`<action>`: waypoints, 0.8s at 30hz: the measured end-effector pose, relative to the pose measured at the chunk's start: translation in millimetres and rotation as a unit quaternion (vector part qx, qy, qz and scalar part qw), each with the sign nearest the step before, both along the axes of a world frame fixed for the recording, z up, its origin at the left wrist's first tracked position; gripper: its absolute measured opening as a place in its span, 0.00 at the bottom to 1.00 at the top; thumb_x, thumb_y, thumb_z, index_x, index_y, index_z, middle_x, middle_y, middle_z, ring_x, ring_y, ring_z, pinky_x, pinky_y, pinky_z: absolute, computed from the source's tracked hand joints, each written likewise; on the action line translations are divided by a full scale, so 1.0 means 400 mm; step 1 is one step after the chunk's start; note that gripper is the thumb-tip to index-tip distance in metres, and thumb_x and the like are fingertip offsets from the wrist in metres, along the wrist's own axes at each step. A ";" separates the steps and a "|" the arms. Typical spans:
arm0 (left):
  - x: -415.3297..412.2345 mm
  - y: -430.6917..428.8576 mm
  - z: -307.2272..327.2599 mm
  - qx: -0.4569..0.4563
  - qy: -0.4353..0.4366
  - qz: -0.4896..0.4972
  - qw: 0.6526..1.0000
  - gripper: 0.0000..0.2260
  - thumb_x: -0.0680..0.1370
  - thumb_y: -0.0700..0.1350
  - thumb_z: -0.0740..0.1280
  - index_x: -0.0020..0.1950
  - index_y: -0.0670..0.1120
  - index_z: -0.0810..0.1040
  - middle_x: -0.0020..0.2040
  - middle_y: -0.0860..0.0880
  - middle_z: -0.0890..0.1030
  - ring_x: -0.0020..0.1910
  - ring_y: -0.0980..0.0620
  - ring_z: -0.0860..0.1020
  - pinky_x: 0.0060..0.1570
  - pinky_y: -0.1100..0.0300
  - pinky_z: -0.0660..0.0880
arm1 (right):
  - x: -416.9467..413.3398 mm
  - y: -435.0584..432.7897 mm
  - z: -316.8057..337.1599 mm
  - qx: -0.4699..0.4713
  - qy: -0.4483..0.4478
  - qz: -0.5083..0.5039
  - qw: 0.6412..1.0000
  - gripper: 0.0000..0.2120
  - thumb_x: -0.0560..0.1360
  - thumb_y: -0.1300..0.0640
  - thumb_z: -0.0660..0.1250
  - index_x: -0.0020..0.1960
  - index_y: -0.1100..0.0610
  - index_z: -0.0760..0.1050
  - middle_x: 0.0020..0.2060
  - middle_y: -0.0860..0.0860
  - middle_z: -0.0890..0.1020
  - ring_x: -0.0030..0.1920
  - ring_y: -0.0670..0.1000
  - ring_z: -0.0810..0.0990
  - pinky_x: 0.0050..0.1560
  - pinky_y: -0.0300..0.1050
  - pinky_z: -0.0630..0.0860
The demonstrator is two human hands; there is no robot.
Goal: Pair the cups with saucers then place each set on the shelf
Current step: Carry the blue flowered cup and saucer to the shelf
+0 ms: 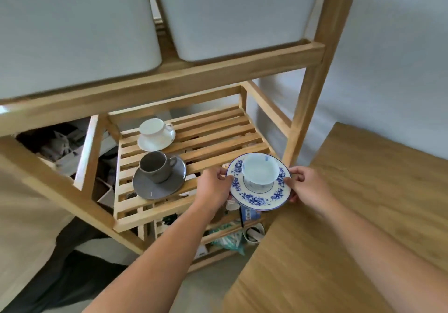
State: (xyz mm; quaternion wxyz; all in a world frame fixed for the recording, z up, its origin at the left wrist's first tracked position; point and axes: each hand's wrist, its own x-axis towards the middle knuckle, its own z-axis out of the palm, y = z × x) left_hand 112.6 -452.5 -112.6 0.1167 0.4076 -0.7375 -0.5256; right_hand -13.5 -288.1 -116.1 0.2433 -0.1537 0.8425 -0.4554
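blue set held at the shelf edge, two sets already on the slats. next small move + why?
Probably ease the blue floral saucer forward and down onto the bare slats of the shelf, right of the grey cup and saucer. Both hands, left hand and right hand, grip its rim with the cup upright on it, at the shelf's front edge; that spot looks free.

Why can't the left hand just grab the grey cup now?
Probably it can't yet: the left hand is busy holding the blue saucer together with the right hand. Nothing blocks the grey cup itself, which sits close by.
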 end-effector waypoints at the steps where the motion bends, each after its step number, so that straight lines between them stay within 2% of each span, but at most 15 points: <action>1: -0.003 -0.023 -0.011 0.001 -0.002 0.015 1.000 0.04 0.78 0.40 0.64 0.48 0.44 0.79 0.39 0.43 0.83 0.32 0.48 0.81 0.40 0.50 0.83 | -0.010 -0.035 -0.010 0.004 0.004 0.005 1.000 0.05 0.76 0.60 0.65 0.52 0.57 0.75 0.37 0.52 0.83 0.21 0.45 0.78 0.22 0.36 0.72; 3: -0.014 -0.070 -0.037 0.008 -0.003 0.044 0.999 0.05 0.78 0.41 0.63 0.50 0.43 0.79 0.40 0.44 0.82 0.31 0.50 0.80 0.37 0.53 0.83 | -0.036 -0.108 -0.026 0.015 0.023 0.017 0.999 0.04 0.75 0.59 0.66 0.50 0.55 0.75 0.38 0.52 0.83 0.26 0.48 0.80 0.27 0.41 0.77; 6: -0.041 -0.131 -0.075 -0.002 0.002 0.080 0.997 0.06 0.77 0.41 0.64 0.50 0.42 0.79 0.41 0.44 0.82 0.30 0.50 0.80 0.43 0.49 0.83 | -0.082 -0.206 -0.048 0.028 0.035 0.029 0.999 0.03 0.75 0.59 0.67 0.45 0.51 0.75 0.39 0.52 0.83 0.31 0.51 0.82 0.30 0.44 0.81; 9: -0.081 -0.194 -0.115 0.010 0.004 0.128 0.992 0.07 0.77 0.42 0.65 0.51 0.43 0.80 0.44 0.42 0.84 0.38 0.44 0.84 0.43 0.48 0.83 | -0.135 -0.293 -0.081 0.040 0.053 0.042 0.997 0.05 0.73 0.57 0.68 0.41 0.48 0.75 0.42 0.54 0.84 0.38 0.55 0.84 0.43 0.54 0.82; 12: -0.124 -0.248 -0.154 -0.007 0.002 0.151 0.989 0.07 0.76 0.45 0.66 0.49 0.45 0.81 0.44 0.43 0.85 0.42 0.42 0.84 0.47 0.47 0.82 | -0.176 -0.359 -0.107 0.035 0.059 0.040 0.997 0.03 0.73 0.56 0.69 0.41 0.49 0.76 0.44 0.53 0.83 0.44 0.56 0.83 0.49 0.56 0.81; 15: -0.158 -0.287 -0.187 0.005 -0.005 0.178 0.984 0.09 0.76 0.46 0.66 0.52 0.45 0.82 0.46 0.44 0.85 0.44 0.43 0.84 0.48 0.47 0.81 | -0.208 -0.411 -0.129 0.026 0.057 0.041 0.997 0.02 0.73 0.57 0.68 0.44 0.51 0.78 0.43 0.54 0.83 0.44 0.57 0.84 0.48 0.56 0.81; 20: -0.196 -0.317 -0.203 -0.011 -0.011 0.209 0.978 0.10 0.77 0.45 0.65 0.56 0.44 0.81 0.47 0.44 0.84 0.42 0.45 0.84 0.44 0.49 0.83 | -0.239 -0.458 -0.155 0.014 0.044 0.035 0.998 0.06 0.74 0.59 0.67 0.50 0.57 0.78 0.44 0.56 0.83 0.43 0.57 0.84 0.46 0.56 0.82; 24: -0.203 -0.319 -0.203 -0.039 -0.008 0.210 0.977 0.11 0.78 0.46 0.65 0.56 0.43 0.81 0.48 0.45 0.84 0.43 0.47 0.83 0.46 0.50 0.82 | -0.250 -0.460 -0.167 0.014 0.048 0.039 0.998 0.08 0.74 0.58 0.67 0.52 0.56 0.78 0.47 0.56 0.83 0.43 0.56 0.84 0.47 0.55 0.82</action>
